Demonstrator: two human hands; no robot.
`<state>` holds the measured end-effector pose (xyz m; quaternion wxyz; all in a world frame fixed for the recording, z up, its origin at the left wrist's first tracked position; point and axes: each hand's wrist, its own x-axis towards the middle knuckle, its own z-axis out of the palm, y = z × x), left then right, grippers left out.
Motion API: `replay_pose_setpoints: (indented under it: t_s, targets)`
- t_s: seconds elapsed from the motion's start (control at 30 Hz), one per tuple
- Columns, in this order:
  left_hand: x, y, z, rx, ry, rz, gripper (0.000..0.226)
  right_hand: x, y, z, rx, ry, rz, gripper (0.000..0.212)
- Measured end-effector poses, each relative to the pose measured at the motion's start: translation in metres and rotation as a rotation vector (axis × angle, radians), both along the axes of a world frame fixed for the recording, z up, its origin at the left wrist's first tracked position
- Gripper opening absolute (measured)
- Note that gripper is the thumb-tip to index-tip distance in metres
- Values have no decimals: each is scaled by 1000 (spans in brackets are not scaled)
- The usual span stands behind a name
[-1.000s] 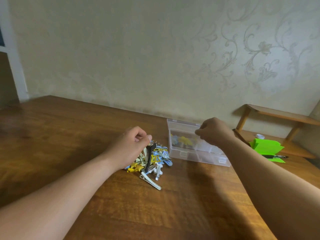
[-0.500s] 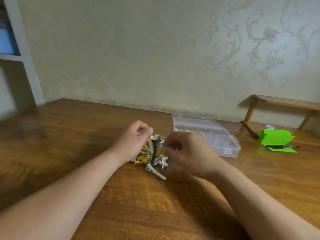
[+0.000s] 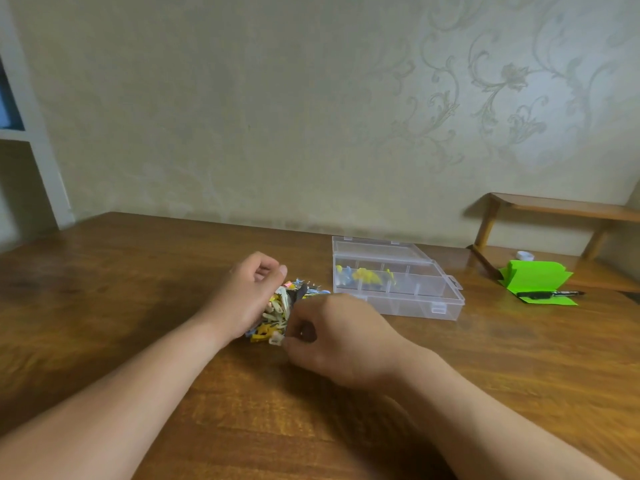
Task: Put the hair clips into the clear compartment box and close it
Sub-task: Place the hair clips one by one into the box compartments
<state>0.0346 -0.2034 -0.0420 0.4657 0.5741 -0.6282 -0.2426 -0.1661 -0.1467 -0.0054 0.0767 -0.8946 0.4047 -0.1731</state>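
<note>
The hair clips [image 3: 278, 308] lie in a tangled heap on the table [image 3: 138, 271], between my two hands and just left of the clear compartment box [image 3: 415, 308]. Its lid [image 3: 377, 249] is open, and a few yellow and blue clips [image 3: 363, 276] already sit in the back-row compartments.

I judge these clips to be light, stiff and springy, with slick prongs that hook into one another. So I would take one by its flat end between thumb and forefinger and draw it out sideways, rather than lift straight up and drag its neighbours along.

My right hand [image 3: 332, 337] is knuckles-up at the near edge of the heap, fingers curled, with thumb and fingertip pinching the end of a pale clip [image 3: 276, 339]. My left hand [image 3: 251, 296] rests against the heap's left side with its fingers curled in. I cannot tell whether it grips any clips, since the palm hides them.
</note>
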Motion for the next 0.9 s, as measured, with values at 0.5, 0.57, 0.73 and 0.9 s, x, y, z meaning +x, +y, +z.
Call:
replay_pose_setpoints:
  t_s: [0.5,0.57,0.73,0.9]
  targets:
    - [1,-10,-5,27,-23,-64,21,-122,-157,34,175,-149,-856,32]
    - [1,-10,-5,26,-23,-66,22,-120,-169,30,240,-75,-872,34]
    - [1,-11,-6,1,-36,-64,23,-112,-177,21,226,99,-877,25]
    - [2,-12,-7,10,-55,-68,24,-111,-177,20,223,133,-862,24]
